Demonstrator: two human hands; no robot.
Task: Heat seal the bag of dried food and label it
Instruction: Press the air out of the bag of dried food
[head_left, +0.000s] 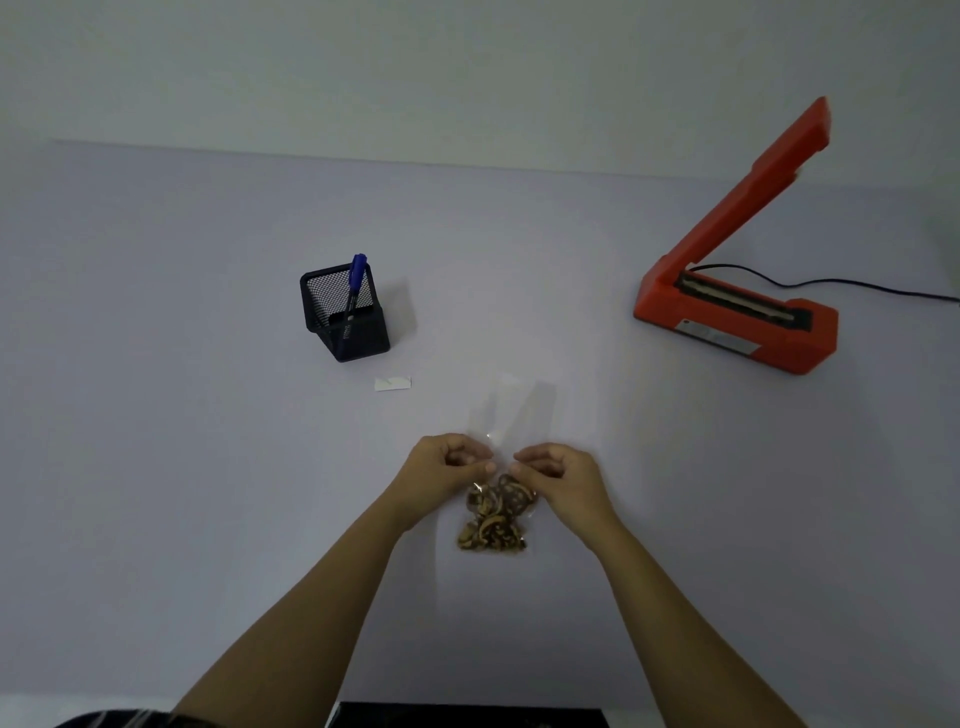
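Lilac table (208, 467); bag (493, 519) between pinching fingers (480, 468)

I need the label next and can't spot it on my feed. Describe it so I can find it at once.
Find the black mesh pen holder left of centre, with a blue marker in it. Just in front of it, toward the person, lies the label. It is the only small flat white strip; the bag to its right is clear.
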